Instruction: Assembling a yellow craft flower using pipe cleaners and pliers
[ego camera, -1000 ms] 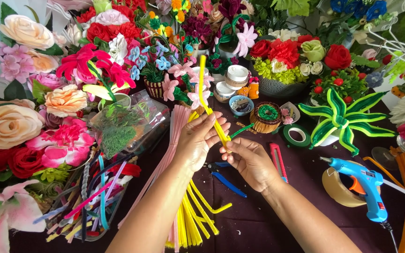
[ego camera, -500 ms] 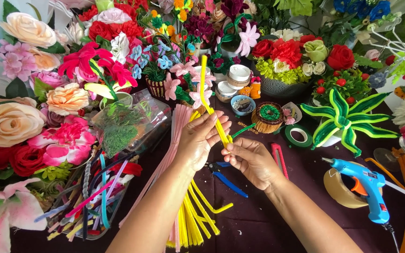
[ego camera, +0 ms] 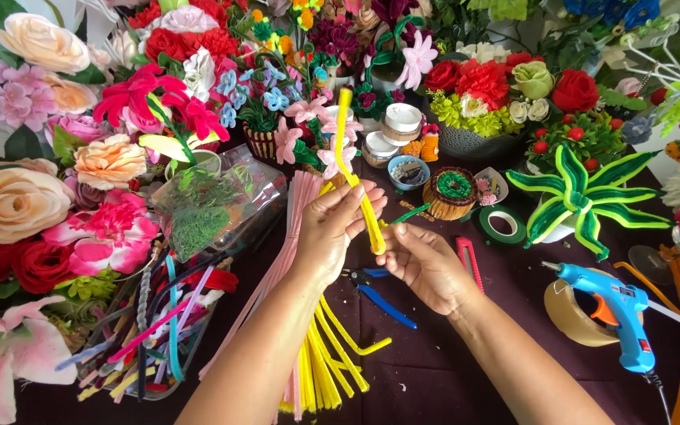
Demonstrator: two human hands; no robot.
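Above the dark table (ego camera: 434, 378), left hand (ego camera: 332, 228) and right hand (ego camera: 426, 264) both pinch one yellow pipe cleaner (ego camera: 354, 169)

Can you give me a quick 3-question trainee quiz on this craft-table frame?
1. True or false: both hands grip the yellow pipe cleaner.
2. What lies on the table right of the right hand? A) blue glue gun B) hammer C) paintbrush
3. What colour are the handles of the pliers under the hands?

Key:
1. True; the left hand grips it too.
2. A
3. Blue
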